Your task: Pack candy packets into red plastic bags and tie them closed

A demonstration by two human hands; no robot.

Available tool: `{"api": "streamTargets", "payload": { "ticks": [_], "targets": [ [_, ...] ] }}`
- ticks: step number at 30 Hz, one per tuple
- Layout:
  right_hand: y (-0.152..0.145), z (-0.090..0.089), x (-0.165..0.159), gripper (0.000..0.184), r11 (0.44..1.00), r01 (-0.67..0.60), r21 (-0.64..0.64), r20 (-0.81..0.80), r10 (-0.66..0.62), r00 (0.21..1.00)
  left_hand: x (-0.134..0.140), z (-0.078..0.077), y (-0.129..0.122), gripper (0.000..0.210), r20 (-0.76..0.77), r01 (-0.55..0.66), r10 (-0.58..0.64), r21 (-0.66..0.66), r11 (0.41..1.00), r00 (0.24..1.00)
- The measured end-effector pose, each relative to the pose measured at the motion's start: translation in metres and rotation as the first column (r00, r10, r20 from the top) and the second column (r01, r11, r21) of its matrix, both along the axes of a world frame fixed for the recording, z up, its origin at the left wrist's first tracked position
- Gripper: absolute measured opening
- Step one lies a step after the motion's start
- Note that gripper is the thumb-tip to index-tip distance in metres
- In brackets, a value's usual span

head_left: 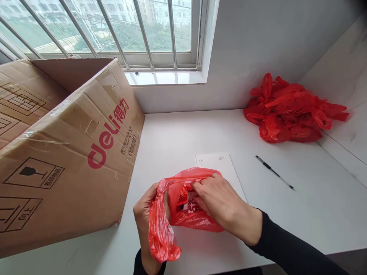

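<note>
A red plastic bag [197, 221] hangs in front of me above the table, its mouth spread towards the camera. My left hand [145, 208] is closed around the bag's left side, partly behind a crumpled handle that droops over the wrist. From the right, my right hand [216, 196] reaches into the mouth, thumb and fingers closed at a small red-and-white patterned packet [192, 202]. Beside that packet lies a shiny red wrapper [182, 194]. The bag's lower contents are hidden. Partly behind the bag, a white sheet of paper [218, 162] with small handwriting rests on the table.
At left stands a large open cardboard box [114, 179], its inside mostly out of sight. A pen [273, 172] lies right of the paper on the white table [172, 133]. Several red plastic bags [286, 110] are heaped at the back right, by the wall. Behind is a barred window [129, 34].
</note>
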State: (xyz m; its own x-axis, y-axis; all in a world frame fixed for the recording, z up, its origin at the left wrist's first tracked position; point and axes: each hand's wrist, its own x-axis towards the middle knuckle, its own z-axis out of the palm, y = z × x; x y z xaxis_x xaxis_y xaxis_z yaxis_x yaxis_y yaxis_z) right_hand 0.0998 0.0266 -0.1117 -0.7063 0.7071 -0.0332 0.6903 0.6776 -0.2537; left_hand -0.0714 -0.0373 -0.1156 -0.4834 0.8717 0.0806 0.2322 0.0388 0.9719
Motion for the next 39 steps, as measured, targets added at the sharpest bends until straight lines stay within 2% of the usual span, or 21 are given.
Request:
{"api": "streamTargets", "payload": {
  "ticks": [2,5,10,13,16,20,23,27,30,34,36,39],
  "targets": [
    [-0.003,0.005,0.006,0.015,0.999,-0.044,-0.017,-0.107,0.042,0.993,0.001,0.004,0.001,0.009,0.041,-0.059,0.060,-0.019,0.998,0.997],
    [-0.008,0.012,0.008,0.016,0.994,-0.103,-0.028,-0.164,0.097,0.982,0.006,0.009,0.003,0.031,0.048,-0.164,0.168,-0.071,0.984,0.985],
    [-0.008,0.003,-0.014,0.034,0.990,-0.141,-0.013,0.017,0.141,0.990,0.014,0.014,0.002,0.038,0.009,-0.229,0.232,-0.124,0.966,0.973],
    [-0.006,-0.006,-0.028,0.033,0.993,-0.112,-0.037,0.111,0.115,0.987,0.017,0.015,-0.002,0.038,-0.005,-0.238,0.239,-0.114,0.965,0.971],
    [-0.003,-0.008,-0.034,0.028,0.993,-0.101,-0.054,0.131,0.108,0.985,0.017,0.010,-0.004,0.034,0.019,-0.223,0.227,-0.110,0.969,0.974],
    [-0.002,-0.006,-0.028,0.023,0.994,-0.103,-0.041,0.127,0.107,0.986,0.008,0.002,-0.006,0.027,0.022,-0.137,0.141,-0.129,0.982,0.990],
    [-0.005,-0.007,-0.015,0.018,0.989,-0.146,0.005,0.025,0.146,0.989,0.001,0.001,-0.009,0.020,0.050,-0.026,0.035,-0.162,0.986,0.998],
    [-0.010,-0.004,-0.003,0.019,0.989,-0.138,0.053,-0.170,0.145,0.975,-0.006,-0.005,-0.015,0.040,-0.090,0.044,-0.078,-0.334,0.942,0.993],
    [-0.010,0.003,-0.006,0.013,0.997,-0.070,-0.021,-0.122,0.067,0.990,-0.011,-0.017,-0.018,0.036,-0.251,-0.006,-0.118,-0.444,0.896,0.961],
    [-0.005,0.005,-0.017,0.015,0.998,0.064,-0.015,-0.052,-0.064,0.997,-0.015,-0.029,-0.017,0.020,-0.409,0.033,-0.224,-0.425,0.905,0.885],
    [-0.005,0.001,-0.020,0.020,0.997,0.080,0.004,-0.038,-0.079,0.996,-0.015,-0.030,-0.016,0.018,-0.397,0.062,-0.247,-0.423,0.904,0.884],
    [-0.006,-0.005,-0.021,0.025,0.998,0.055,-0.008,-0.020,-0.055,0.998,-0.017,-0.030,-0.014,0.020,-0.331,0.065,-0.214,-0.409,0.910,0.919]
  ]
}}
